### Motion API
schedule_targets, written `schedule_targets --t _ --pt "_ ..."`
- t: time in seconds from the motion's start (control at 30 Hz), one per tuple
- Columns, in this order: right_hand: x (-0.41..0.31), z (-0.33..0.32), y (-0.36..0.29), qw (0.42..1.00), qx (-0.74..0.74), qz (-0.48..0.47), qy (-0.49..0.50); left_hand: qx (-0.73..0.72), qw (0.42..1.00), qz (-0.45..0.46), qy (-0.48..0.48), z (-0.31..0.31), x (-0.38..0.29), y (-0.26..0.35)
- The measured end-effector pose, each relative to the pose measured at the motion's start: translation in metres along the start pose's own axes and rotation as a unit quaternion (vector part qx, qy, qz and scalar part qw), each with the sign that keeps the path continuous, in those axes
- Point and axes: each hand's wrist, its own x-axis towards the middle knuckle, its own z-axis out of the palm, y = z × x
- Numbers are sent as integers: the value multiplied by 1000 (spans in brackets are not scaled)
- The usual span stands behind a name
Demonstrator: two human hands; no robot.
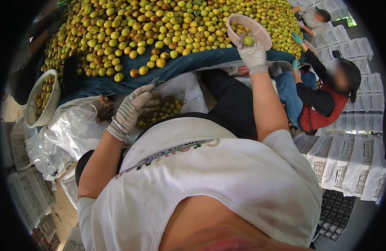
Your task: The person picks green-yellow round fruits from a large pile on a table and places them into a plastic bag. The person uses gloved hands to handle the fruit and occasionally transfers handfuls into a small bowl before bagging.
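A large heap of yellow-green, partly reddish-brown round fruits [167, 25] lies on a dark blue cloth [193, 62] before me. My right hand [253, 54], in a striped knit glove, holds one green fruit [248, 41] at the near side of a pink plastic basket [262, 33]. More fruits lie in that basket. My left hand [134, 108], gloved alike and with a bracelet at the wrist, is held with its fingers apart and nothing seen in it. It is above a clear plastic bag [188, 91] with fruits inside, close to my lap.
A whitish plastic basket [56, 94] of browner fruits stands at the left, above crumpled plastic sheeting [75, 135]. A co-worker in a red vest [321, 108] sits at the right, another person [315, 22] farther off. Wrapped white cartons [340, 163] are stacked at the right.
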Motion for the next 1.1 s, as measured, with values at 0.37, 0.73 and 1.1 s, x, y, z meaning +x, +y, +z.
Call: schedule_targets --t 0.37,0.73,1.1 --pt "-71 -23 1 943 -241 -79 -213 1 1000 -8 0 -4 3 -12" --pt "-116 -204 -134 961 -176 -102 186 54 998 -17 27 -1 9 -19" --pt "-157 -316 -80 891 -254 -41 373 29 998 -36 32 -4 3 -32"
